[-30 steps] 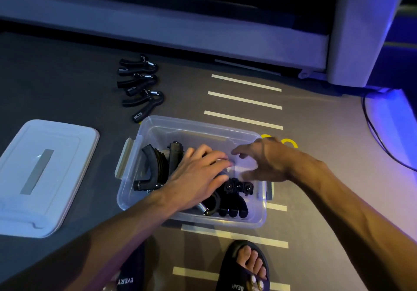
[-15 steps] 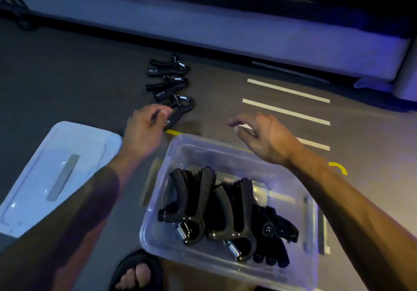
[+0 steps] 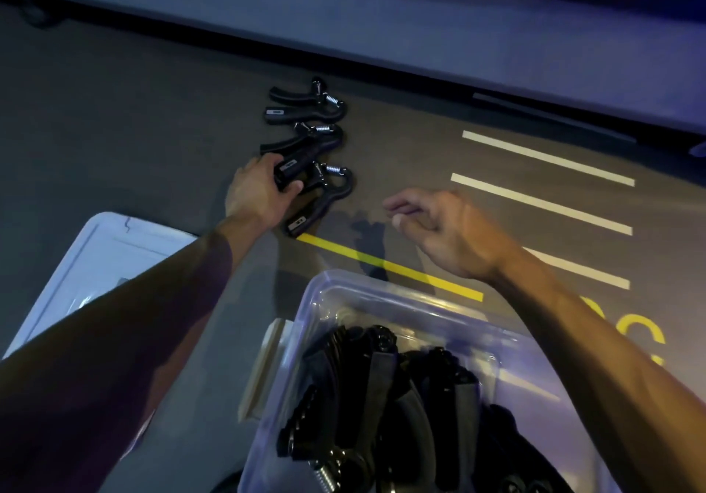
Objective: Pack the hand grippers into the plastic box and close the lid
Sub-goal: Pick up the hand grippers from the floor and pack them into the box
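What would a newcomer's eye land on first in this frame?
Probably the left hand, reaching out over the dark floor and gripping a handle of the middle gripper in a row of three. Next, the clear box at the bottom, already holding several black grippers, with the right hand hovering open above its far edge. The white lid lies off to the left.
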A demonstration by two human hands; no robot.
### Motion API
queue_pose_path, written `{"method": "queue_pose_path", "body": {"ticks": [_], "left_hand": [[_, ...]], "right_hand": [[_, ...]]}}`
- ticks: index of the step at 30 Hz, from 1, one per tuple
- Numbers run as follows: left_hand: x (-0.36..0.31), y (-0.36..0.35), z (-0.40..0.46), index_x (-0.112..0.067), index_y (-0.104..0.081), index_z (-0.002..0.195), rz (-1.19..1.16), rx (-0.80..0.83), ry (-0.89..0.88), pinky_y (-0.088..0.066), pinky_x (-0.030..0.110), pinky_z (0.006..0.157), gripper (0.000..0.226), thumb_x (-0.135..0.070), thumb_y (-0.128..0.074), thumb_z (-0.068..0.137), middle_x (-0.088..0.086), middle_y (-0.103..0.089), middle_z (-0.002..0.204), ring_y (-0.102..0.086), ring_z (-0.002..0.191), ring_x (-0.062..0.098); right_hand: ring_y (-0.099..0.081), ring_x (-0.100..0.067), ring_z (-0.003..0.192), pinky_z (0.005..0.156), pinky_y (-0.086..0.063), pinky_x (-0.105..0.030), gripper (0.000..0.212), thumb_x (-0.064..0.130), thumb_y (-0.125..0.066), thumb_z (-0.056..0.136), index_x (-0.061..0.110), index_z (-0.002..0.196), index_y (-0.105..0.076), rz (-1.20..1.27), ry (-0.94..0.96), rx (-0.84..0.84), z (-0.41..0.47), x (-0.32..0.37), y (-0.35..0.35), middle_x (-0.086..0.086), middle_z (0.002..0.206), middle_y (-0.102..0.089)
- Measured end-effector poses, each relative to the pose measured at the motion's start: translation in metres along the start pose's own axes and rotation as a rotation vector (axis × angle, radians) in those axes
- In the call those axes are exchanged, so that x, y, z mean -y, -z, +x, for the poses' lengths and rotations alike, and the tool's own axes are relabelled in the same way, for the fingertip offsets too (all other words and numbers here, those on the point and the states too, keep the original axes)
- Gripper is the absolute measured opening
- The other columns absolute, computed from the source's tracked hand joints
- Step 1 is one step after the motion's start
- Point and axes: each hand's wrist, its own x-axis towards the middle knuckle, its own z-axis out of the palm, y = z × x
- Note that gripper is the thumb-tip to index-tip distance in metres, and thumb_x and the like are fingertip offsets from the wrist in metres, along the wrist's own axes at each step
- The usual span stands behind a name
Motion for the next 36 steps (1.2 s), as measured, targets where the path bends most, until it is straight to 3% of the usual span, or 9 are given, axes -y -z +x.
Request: {"method": "queue_pose_path", "body": {"ticks": [4,8,13,16,20,24,28,32,36], "left_hand": [[-0.014,-0.003,0.002,-0.020,-0.064,0.126,0.069,-0.058,0.001,-0.051,0.044,0.093,0.041,-0.042,-0.069,0.091,0.010,-0.067,0.122,-0.059,0.117,0.034],[-0.040,0.021,-0.013,-0.020,-0.069,0.118,-0.018,-0.153,-0.031,-0.051,0.041,0.088,0.036,-0.045,-0.066,0.093,0.006,-0.072,0.116,-0.063,0.114,0.031],[-0.073,0.079,-0.055,-0.027,-0.070,0.109,-0.132,-0.236,-0.180,-0.054,0.038,0.083,0.038,-0.057,-0.063,0.087,-0.008,-0.072,0.103,-0.067,0.096,0.017],[-0.094,0.115,-0.096,-0.029,-0.070,0.103,-0.175,-0.258,-0.318,-0.049,0.031,0.072,0.039,-0.061,-0.063,0.084,-0.013,-0.068,0.092,-0.056,0.073,0.005],[-0.119,0.142,-0.149,-0.027,-0.071,0.096,-0.228,-0.172,-0.463,-0.037,0.022,0.059,0.032,-0.057,-0.069,0.083,-0.018,-0.061,0.072,-0.050,0.058,-0.007],[-0.127,0.144,-0.186,-0.028,-0.071,0.087,-0.308,-0.106,-0.510,-0.033,0.019,0.053,0.027,-0.055,-0.073,0.083,-0.023,-0.056,0.057,-0.049,0.050,-0.006],[-0.122,0.143,-0.209,-0.031,-0.074,0.092,-0.396,-0.047,-0.543,-0.039,0.015,0.055,0.023,-0.053,-0.073,0.085,-0.022,-0.064,0.070,-0.052,0.056,-0.003],[-0.107,0.139,-0.216,-0.026,-0.076,0.095,-0.552,-0.130,-0.499,-0.056,0.034,0.077,0.014,-0.033,-0.065,0.098,-0.014,-0.073,0.090,-0.068,0.081,0.006],[-0.088,0.128,-0.213,-0.025,-0.076,0.095,-0.514,-0.153,-0.428,-0.048,0.020,0.073,0.011,-0.025,-0.065,0.098,-0.013,-0.069,0.089,-0.062,0.077,0.005]], "right_hand": [[-0.063,-0.005,0.104,0.079,-0.041,-0.001,0.026,0.023,-0.056,0.099,0.018,0.123,-0.065,0.015,-0.027,0.001,-0.003,-0.007,0.000,0.005,0.115,-0.070],[-0.062,-0.003,0.104,0.079,-0.041,0.001,0.029,0.024,-0.057,0.099,0.019,0.127,-0.063,-0.002,-0.010,-0.063,-0.011,-0.003,0.003,0.005,0.116,-0.070],[-0.063,-0.005,0.098,0.092,-0.050,-0.030,0.036,0.026,-0.061,0.096,0.023,0.132,-0.059,-0.066,0.120,-0.245,-0.029,0.024,0.009,0.011,0.125,-0.065],[-0.061,-0.007,0.089,0.086,-0.051,-0.027,0.044,0.031,-0.066,0.092,0.022,0.134,-0.057,-0.074,0.229,-0.384,-0.044,0.047,0.013,0.007,0.126,-0.062],[-0.058,-0.009,0.081,0.074,-0.043,-0.014,0.046,0.034,-0.072,0.088,0.020,0.130,-0.060,-0.051,0.336,-0.465,-0.069,0.087,0.016,0.008,0.114,-0.062],[-0.055,-0.014,0.066,0.062,-0.048,-0.029,0.030,0.027,-0.073,0.086,0.024,0.114,-0.064,-0.071,0.336,-0.502,-0.099,0.107,0.017,0.015,0.078,-0.057],[-0.055,-0.012,0.064,0.061,-0.051,-0.039,0.026,0.036,-0.069,0.088,0.029,0.112,-0.061,-0.158,0.317,-0.485,-0.127,0.110,0.017,0.013,0.071,-0.054],[-0.058,-0.011,0.064,0.063,-0.052,-0.039,0.027,0.042,-0.070,0.088,0.029,0.108,-0.058,-0.191,0.282,-0.498,-0.143,0.104,0.010,0.008,0.066,-0.059],[-0.065,-0.009,0.070,0.068,-0.057,-0.035,0.028,0.045,-0.066,0.088,0.032,0.109,-0.052,-0.174,0.235,-0.419,-0.144,0.091,-0.001,0.008,0.086,-0.067]]}}
